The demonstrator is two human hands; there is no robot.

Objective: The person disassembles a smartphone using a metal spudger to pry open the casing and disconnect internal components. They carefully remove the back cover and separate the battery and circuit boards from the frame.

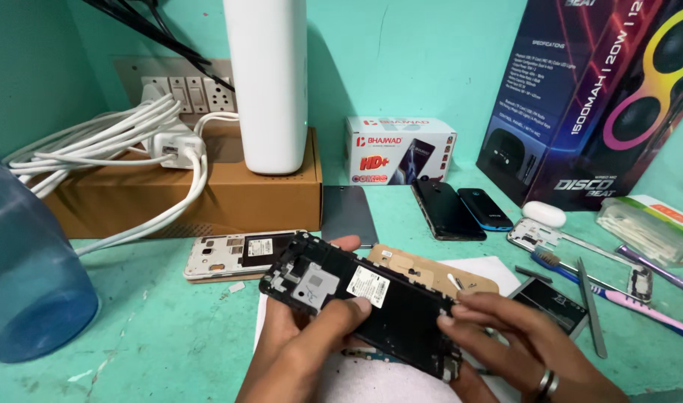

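Black phone frame (364, 310), inner side up, held tilted just above the desk (170, 328) at lower centre of the view. A white sticker and a grey metal plate show on its exposed face.

Left hand (304, 339): closed on the frame's near left end, thumb lying across the inner face, fingertips wrapped round the far edge.

Right hand (520, 339): fingers curled and pinched at the frame's right edge, touching it; ring on one finger.

Under the frame: white sheet (483, 269) on the desk, with a tan backing piece (423, 267) lying on it just behind the frame. Second opened phone body (233, 255), white, lies flat just left of and behind the frame.

Right of the hands: flat dark battery (554, 302), grey metal tool (591, 306), pink toothbrush (617, 291).

Further back: two dark phones (461, 209), small white product box (401, 149), cardboard box (199, 194) carrying a white upright device (270, 82) and white cables (110, 149). Blue water jug (24, 276) at left edge.
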